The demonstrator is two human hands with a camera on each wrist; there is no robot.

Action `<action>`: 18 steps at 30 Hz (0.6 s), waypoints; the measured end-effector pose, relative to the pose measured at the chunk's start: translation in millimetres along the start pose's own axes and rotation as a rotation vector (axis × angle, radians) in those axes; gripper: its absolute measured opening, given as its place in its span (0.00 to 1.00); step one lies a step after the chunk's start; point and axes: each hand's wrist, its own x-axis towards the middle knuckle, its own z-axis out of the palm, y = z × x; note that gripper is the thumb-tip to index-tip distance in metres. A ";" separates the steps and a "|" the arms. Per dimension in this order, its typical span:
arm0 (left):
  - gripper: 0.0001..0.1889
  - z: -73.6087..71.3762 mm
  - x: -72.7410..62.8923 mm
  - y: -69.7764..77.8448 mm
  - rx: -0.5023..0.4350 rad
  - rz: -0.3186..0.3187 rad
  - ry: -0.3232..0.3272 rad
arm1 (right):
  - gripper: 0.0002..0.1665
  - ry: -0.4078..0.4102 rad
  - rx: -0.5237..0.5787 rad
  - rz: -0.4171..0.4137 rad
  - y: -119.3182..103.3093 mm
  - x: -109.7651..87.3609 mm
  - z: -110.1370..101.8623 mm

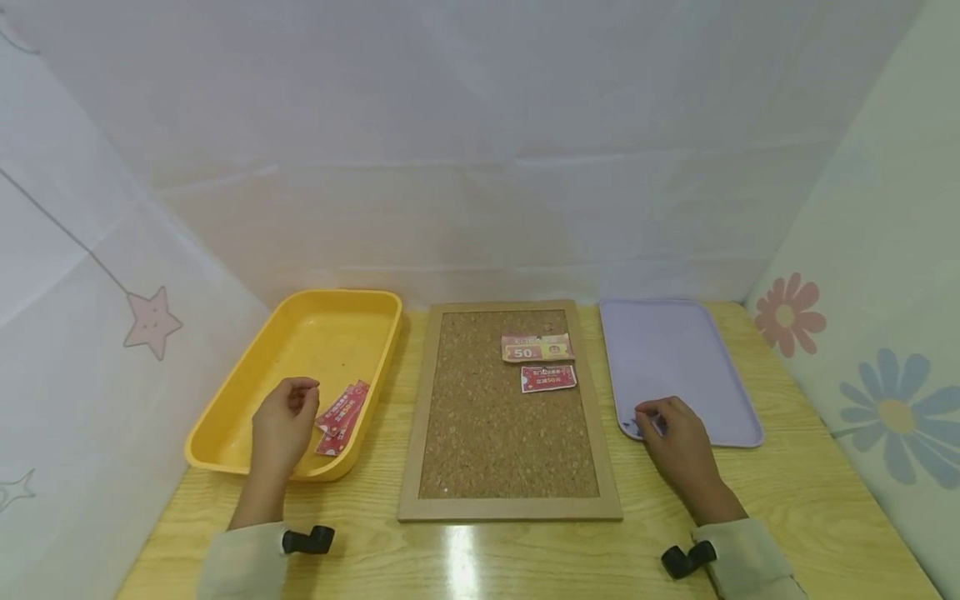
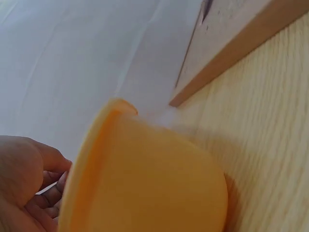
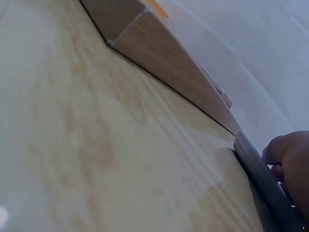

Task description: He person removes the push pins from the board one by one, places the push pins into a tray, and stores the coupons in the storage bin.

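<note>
My left hand (image 1: 283,421) hovers over the yellow bin (image 1: 300,333), its fingers loosely bent and no held thing visible. Beside its fingertips, red paper coupons (image 1: 347,408) lie overlapping against the bin's right side. At the front left corner of the purple tray (image 1: 675,358) is my right hand (image 1: 675,437), thumb and forefinger close together by small dark pieces (image 1: 628,427) too tiny to identify. Whether those fingers pinch one is hidden. Between the containers lies a framed cork board (image 1: 495,433), bearing a pink and yellow coupon (image 1: 537,353) above a red coupon (image 1: 548,379).
The wooden table (image 1: 375,533) carries the bin, the board and the tray side by side. White cloth (image 1: 480,208) hangs behind them, with a star-printed sheet (image 1: 67,333) at the left and a flower-printed one (image 1: 885,275) at the right.
</note>
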 end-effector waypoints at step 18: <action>0.14 55.6 -5.4 93.0 -0.222 0.223 -0.190 | 0.10 -0.005 0.135 -0.076 -35.8 12.9 12.2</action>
